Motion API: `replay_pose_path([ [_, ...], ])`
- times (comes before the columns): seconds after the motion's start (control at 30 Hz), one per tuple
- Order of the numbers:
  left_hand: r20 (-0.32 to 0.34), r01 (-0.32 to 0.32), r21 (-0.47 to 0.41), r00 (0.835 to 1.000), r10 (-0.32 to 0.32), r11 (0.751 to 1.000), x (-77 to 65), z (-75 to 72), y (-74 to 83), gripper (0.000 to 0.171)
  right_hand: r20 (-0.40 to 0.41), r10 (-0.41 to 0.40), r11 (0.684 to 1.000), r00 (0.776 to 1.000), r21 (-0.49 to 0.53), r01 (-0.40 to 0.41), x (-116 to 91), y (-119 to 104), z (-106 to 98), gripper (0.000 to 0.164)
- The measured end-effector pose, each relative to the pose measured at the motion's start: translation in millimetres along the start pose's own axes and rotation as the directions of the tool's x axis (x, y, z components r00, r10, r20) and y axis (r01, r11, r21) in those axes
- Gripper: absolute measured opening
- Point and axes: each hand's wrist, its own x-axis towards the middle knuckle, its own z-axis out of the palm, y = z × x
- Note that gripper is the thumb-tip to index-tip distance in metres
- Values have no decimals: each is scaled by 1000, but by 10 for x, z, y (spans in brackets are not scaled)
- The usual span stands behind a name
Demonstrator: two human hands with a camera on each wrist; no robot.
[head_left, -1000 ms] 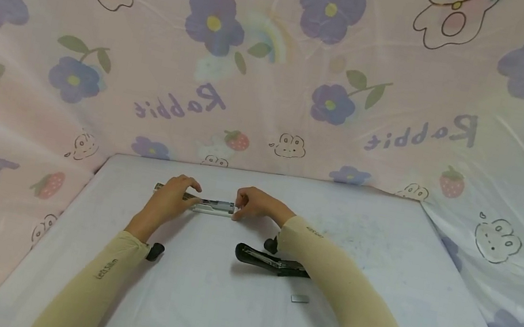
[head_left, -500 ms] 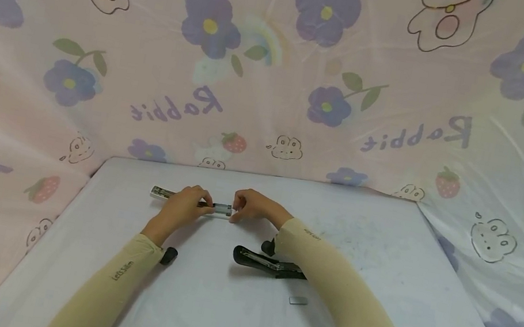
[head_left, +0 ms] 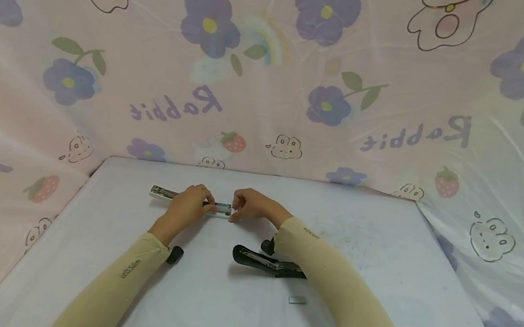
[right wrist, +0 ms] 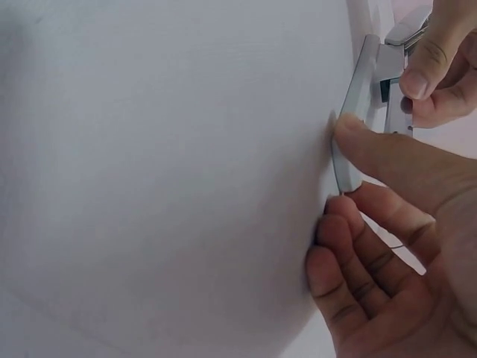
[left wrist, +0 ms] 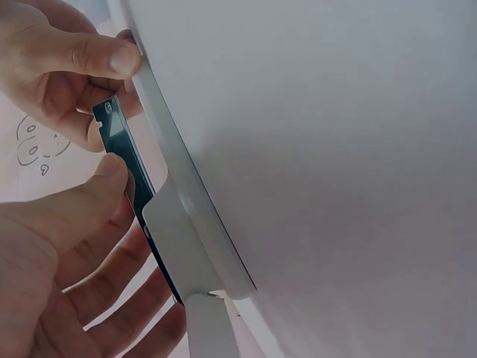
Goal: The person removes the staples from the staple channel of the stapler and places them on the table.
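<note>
A white stapler point(head_left: 162, 193) lies opened out near the table's back edge, its top arm swung to the left. Thumb and fingers of my left hand point(head_left: 186, 208) pinch its metal staple magazine point(left wrist: 125, 153), seen as a dark strip beside the pale base point(left wrist: 195, 201) in the left wrist view. My right hand point(head_left: 255, 206) holds the base's right end between thumb and fingers. In the right wrist view, the base point(right wrist: 359, 93) runs up from the right thumb towards the left hand point(right wrist: 440, 63). Whether staples lie in the magazine I cannot tell.
A black stapler point(head_left: 258, 259), also opened, lies nearer than the right hand and is partly hidden by the right forearm. Closer still is a small strip of staples point(head_left: 298, 299). A printed curtain point(head_left: 265, 88) hangs behind the white table point(head_left: 193, 315).
My left hand has slid right along the white stapler towards the right hand, uncovering the stapler's left end. The right hand keeps its hold on the base's end. The view has shifted slightly.
</note>
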Motion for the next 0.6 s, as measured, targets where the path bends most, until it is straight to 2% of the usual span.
replay_pose_path([
  [0.2, -2, 20, -13, 1000, -20, 1000, 0, -1, 52, 21, -6, -5, 1000, 1000, -5, 5, 6, 9, -1, 28],
  [0.6, 8, 35, -98, 999, -35, 995, -27, -4, 95, 14, 2, -14, 1000, 1000, 12, 14, 0, 8, -3, 29],
])
